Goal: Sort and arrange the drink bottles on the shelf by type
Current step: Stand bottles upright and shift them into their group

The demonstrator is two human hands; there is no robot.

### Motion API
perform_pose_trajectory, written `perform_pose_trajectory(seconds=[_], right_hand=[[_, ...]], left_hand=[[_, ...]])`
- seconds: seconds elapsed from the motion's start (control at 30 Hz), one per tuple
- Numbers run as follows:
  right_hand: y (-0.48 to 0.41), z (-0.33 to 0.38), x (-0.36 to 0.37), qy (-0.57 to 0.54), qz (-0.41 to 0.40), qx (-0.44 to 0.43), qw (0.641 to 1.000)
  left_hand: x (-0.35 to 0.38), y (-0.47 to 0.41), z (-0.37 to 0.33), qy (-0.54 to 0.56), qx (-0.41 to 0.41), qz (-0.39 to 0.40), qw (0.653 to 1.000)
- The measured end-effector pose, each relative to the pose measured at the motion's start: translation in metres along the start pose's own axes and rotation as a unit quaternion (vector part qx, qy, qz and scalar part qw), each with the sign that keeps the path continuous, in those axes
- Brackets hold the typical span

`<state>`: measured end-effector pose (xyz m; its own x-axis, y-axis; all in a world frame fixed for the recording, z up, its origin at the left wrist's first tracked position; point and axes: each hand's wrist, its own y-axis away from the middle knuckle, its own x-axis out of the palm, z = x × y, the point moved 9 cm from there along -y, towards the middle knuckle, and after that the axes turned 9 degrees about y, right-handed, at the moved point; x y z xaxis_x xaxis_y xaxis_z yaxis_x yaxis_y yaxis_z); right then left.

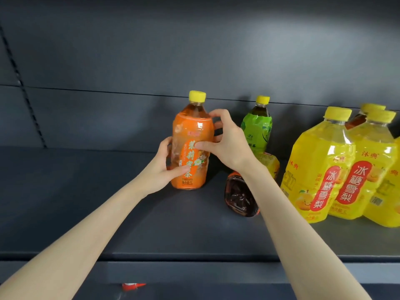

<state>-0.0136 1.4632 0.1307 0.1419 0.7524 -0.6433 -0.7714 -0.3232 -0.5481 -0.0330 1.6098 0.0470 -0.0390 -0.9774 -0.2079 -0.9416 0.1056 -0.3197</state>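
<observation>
An orange-labelled tea bottle (191, 135) with a yellow cap stands upright on the dark shelf (86, 202). My left hand (165, 169) grips its lower left side, thumb across the label. My right hand (225, 139) holds its upper right side, fingers curled round the shoulder. Behind my right hand stands a green-labelled tea bottle (257, 128). A dark-liquid bottle (240, 195) lies on its side under my right forearm, bottom toward me. At the right stand two large yellow pear-drink bottles (318, 169) (368, 169).
Behind the yellow bottles another yellow-capped bottle (373, 108) shows partly, and one more yellow bottle is cut off at the right edge. The shelf's front lip (194, 269) runs across the bottom. A red object (132, 285) shows on the level below.
</observation>
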Motion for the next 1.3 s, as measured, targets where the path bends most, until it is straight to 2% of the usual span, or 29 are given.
perform_pose_trajectory(seconds=[0.23,0.33,0.4,0.5,0.57,0.6,0.7,0.77,0.83,0.97,1.1,1.2,1.3], right_hand=[[-0.012,0.0,0.015,0.051,0.034,0.024,0.998],[-0.011,-0.002,0.017,0.045,0.056,0.029,0.997],[-0.009,-0.004,0.013,0.027,0.063,0.041,0.997],[-0.001,-0.013,-0.009,0.017,0.02,0.068,0.997],[0.014,-0.021,-0.027,0.031,-0.013,0.078,0.996],[0.025,-0.025,-0.033,0.037,-0.028,0.082,0.996],[0.055,-0.035,-0.044,0.064,-0.071,0.098,0.991],[0.073,-0.041,-0.047,0.081,-0.096,0.115,0.985],[0.092,-0.048,-0.05,0.07,-0.115,0.135,0.982],[0.131,-0.065,-0.046,0.028,-0.127,0.185,0.974],[0.15,-0.077,-0.027,-0.048,-0.094,0.249,0.963],[0.15,-0.084,-0.022,-0.098,-0.091,0.289,0.948],[0.151,-0.092,-0.025,-0.099,-0.101,0.321,0.937]], left_hand=[[-0.016,-0.02,0.008,-0.11,-0.01,-0.015,0.994],[-0.015,-0.021,0.008,-0.148,-0.014,-0.045,0.988],[-0.012,-0.019,0.009,-0.171,-0.045,-0.043,0.983],[-0.02,-0.007,0.014,-0.284,-0.115,-0.058,0.95],[-0.026,0.004,0.004,-0.363,-0.103,-0.106,0.92],[-0.023,0.008,-0.004,-0.37,-0.082,-0.125,0.917],[0.007,0.009,-0.021,-0.267,-0.039,-0.112,0.956],[0.037,0.003,-0.022,-0.161,-0.047,-0.071,0.983],[0.064,-0.003,-0.019,-0.098,-0.07,-0.026,0.992],[0.1,-0.011,-0.001,-0.024,-0.139,0.031,0.989],[0.121,-0.007,0.006,0.023,-0.193,0.076,0.978],[0.124,-0.003,0.005,0.069,-0.205,0.088,0.972],[0.125,0.002,0.001,0.083,-0.202,0.095,0.971]])
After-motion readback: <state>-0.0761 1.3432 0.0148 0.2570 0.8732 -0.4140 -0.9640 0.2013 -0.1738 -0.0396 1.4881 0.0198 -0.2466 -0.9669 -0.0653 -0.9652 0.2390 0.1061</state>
